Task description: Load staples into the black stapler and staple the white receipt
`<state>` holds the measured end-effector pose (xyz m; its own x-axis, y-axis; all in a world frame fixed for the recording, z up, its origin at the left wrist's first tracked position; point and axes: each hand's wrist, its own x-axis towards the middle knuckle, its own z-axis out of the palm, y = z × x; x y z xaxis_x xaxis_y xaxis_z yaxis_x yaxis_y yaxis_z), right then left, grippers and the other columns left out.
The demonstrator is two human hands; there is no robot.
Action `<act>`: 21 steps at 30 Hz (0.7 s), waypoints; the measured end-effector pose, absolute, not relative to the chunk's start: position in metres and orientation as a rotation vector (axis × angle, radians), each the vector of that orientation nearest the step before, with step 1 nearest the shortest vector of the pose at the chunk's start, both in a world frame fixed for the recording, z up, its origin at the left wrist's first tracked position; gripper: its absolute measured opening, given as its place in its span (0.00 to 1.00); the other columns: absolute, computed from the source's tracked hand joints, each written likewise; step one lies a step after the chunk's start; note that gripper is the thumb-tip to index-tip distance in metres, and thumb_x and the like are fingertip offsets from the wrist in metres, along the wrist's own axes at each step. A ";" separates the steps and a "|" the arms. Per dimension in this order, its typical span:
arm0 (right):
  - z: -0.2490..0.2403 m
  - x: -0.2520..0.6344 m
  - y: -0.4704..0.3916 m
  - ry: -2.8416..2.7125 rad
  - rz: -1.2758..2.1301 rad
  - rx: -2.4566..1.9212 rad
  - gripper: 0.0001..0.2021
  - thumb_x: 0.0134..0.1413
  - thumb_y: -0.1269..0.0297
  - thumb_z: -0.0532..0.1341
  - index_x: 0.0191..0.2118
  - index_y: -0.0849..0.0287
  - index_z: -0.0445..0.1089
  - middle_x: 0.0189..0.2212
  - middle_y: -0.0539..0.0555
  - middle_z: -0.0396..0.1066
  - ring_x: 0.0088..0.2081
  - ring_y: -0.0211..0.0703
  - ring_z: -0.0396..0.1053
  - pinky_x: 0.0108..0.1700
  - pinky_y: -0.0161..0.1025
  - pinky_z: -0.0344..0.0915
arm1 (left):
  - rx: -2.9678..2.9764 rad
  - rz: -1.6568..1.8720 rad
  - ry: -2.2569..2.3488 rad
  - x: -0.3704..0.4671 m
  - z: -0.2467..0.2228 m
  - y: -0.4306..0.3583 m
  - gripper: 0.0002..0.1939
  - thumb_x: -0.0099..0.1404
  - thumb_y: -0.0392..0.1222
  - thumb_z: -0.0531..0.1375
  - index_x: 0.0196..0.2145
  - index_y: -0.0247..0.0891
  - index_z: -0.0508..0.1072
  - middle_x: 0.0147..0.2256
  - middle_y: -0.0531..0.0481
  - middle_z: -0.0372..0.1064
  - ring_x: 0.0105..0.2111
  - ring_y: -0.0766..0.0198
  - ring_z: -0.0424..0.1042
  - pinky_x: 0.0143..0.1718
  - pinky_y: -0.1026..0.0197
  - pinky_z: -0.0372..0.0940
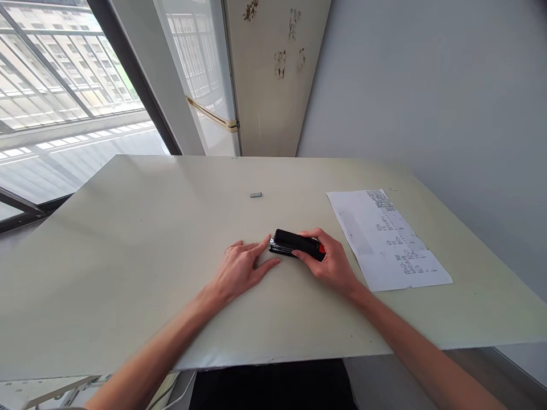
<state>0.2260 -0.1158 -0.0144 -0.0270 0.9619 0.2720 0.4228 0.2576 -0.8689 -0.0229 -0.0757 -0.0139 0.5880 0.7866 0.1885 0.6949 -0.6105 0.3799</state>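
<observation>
A black stapler with a red patch near its rear lies on the table in front of me, its metal nose pointing left. My right hand grips its back end, thumb on the near side and fingers over the far side. Beside the nose is my left hand, palm down with fingers stretched out. Its index fingertip touches or nearly touches the stapler's front, and the thumb lies just below it. Farther back on the table sits a small grey strip of staples, apart from both hands.
A printed sheet of paper with a torn edge lies to the right of my right hand on the pale table. Behind the table stand a refrigerator and a glass window; a plain wall runs along the right.
</observation>
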 end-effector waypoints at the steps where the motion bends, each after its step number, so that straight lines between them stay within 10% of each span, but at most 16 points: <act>1: -0.015 0.226 -0.116 -1.610 0.735 -1.312 0.13 0.61 0.56 0.69 0.48 0.50 0.71 0.47 0.55 0.81 0.46 0.53 0.79 0.48 0.51 0.75 | 2.573 0.492 1.219 -0.022 -0.014 -0.076 0.36 0.77 0.63 0.52 0.69 0.34 0.68 0.25 0.53 0.71 0.26 0.61 0.70 0.41 0.56 0.65; 21: -0.013 0.225 -0.119 -1.633 0.694 -1.341 0.12 0.61 0.55 0.69 0.47 0.50 0.71 0.48 0.55 0.81 0.48 0.53 0.78 0.47 0.50 0.76 | 2.836 0.407 1.202 -0.014 -0.019 -0.083 0.30 0.81 0.60 0.46 0.64 0.34 0.67 0.37 0.43 0.80 0.32 0.55 0.79 0.40 0.53 0.67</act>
<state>0.2248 -0.1194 -0.0130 -0.0228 0.9595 0.2808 0.4640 0.2590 -0.8471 -0.0138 -0.0834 -0.0187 0.6663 0.7106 0.2260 0.7016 -0.7001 0.1326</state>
